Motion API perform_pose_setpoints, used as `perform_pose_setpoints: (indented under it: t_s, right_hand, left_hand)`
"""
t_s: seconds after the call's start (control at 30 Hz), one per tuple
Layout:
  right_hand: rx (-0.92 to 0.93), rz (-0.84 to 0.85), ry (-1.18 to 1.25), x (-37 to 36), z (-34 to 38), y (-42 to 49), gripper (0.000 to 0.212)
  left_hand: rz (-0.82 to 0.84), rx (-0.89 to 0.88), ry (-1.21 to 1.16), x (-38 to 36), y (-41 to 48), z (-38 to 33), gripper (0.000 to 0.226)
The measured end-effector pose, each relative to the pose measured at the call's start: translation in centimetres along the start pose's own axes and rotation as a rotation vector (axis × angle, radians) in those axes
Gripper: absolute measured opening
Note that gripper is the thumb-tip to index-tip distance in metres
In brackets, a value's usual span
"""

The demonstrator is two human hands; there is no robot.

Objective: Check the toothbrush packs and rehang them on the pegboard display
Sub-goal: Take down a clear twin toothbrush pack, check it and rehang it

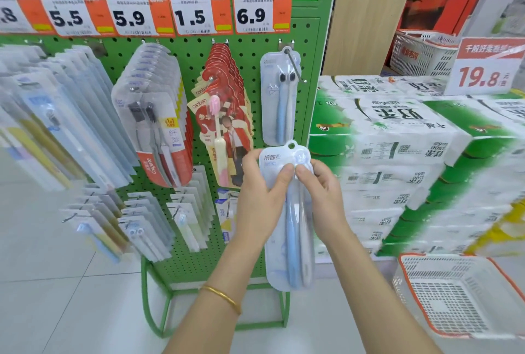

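Note:
I hold a clear toothbrush pack (290, 240) with a blue and a white brush upright in front of the green pegboard (255, 49). My left hand (260, 197) grips its left side and my right hand (321, 194) pinches its upper right, thumbs meeting near the top. The pack's hang hole sits just above my fingers. One matching pack (279, 98) hangs on the far-right peg (294, 65), directly above the held one. Red-carded packs (224, 115) and Colgate packs (156, 115) hang to the left.
Orange price tags (193, 14) line the top of the board. More clear packs (56, 115) fill the left pegs and lower rows. Stacked tissue bundles (412, 160) stand to the right, and a white basket with an orange rim (454, 297) sits at lower right. The floor is pale tile.

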State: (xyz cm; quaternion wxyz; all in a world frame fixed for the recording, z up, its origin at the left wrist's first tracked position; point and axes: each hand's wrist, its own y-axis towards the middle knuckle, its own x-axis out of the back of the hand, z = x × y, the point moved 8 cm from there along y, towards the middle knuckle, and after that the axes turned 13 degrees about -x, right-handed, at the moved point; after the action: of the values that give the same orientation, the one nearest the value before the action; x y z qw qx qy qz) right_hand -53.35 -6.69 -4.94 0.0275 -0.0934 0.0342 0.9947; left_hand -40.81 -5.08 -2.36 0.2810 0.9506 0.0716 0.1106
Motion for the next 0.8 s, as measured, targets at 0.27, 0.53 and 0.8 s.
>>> perform_pose_setpoints:
  t_s: [0.27, 0.53, 0.8]
  right_hand:
    - [-0.137, -0.026, -0.167, 1.3, -3.2, -1.1, 0.035]
    - [-0.162, -0.172, -0.008, 3.0, -3.7, -0.9, 0.025]
    - [-0.201, -0.401, 0.129, 5.5, -3.6, 0.0, 0.026]
  left_hand:
    - [-0.055, 0.151, -0.071, -0.8, -1.4, 2.7, 0.043]
    - [0.264, 0.176, 0.049, -3.5, -4.3, 4.0, 0.089]
    - [0.599, 0.105, 0.175, -4.4, -7.4, 4.0, 0.095]
